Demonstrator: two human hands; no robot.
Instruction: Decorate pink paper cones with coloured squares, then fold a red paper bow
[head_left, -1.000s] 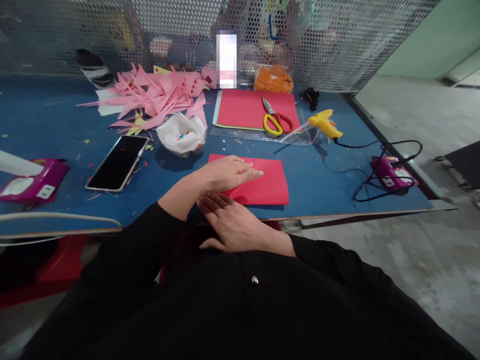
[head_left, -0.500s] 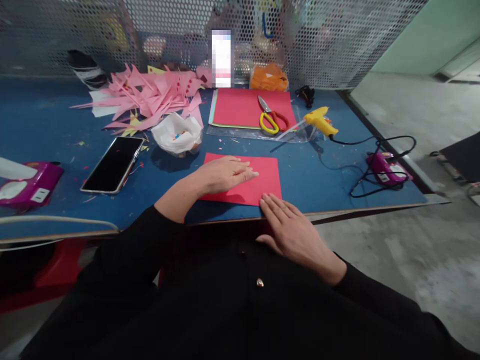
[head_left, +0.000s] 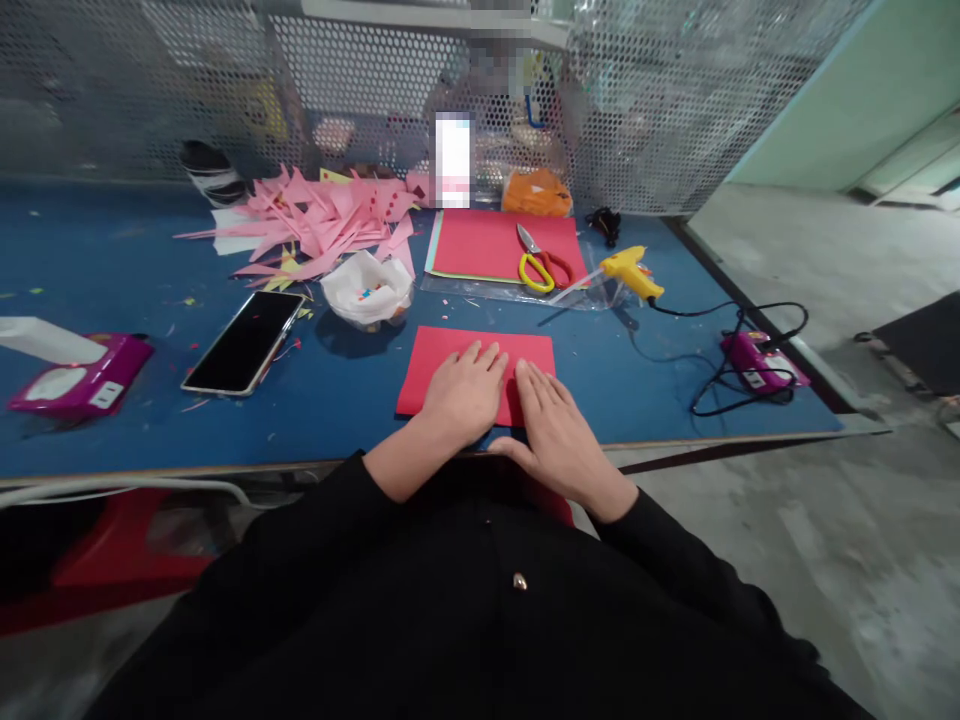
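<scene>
A red sheet of paper point(head_left: 424, 375) lies near the front edge of the blue table, looking folded over. My left hand point(head_left: 466, 395) rests flat on its middle, fingers stretched out and pointing away from me. Beside it, my right hand point(head_left: 553, 430) lies with straight fingers on the paper's right part, its thumb spread toward the table edge. Neither hand grips anything. Behind the paper, scissors point(head_left: 541, 270) with one yellow and one red handle lie on a stack of coloured paper point(head_left: 480, 240).
A yellow glue gun point(head_left: 634, 272) is at the right, its cord running to a purple power strip point(head_left: 761, 362). A phone point(head_left: 246, 343), a white lined bowl point(head_left: 367, 292) and pink paper scraps point(head_left: 330, 215) lie left. Another purple strip point(head_left: 90, 375) stands far left. Perforated metal panels back the table.
My left hand has turned and moved right and nearer, now beside the right hand. My right hand has slid a little inward onto the paper. The camera view has shifted slightly.
</scene>
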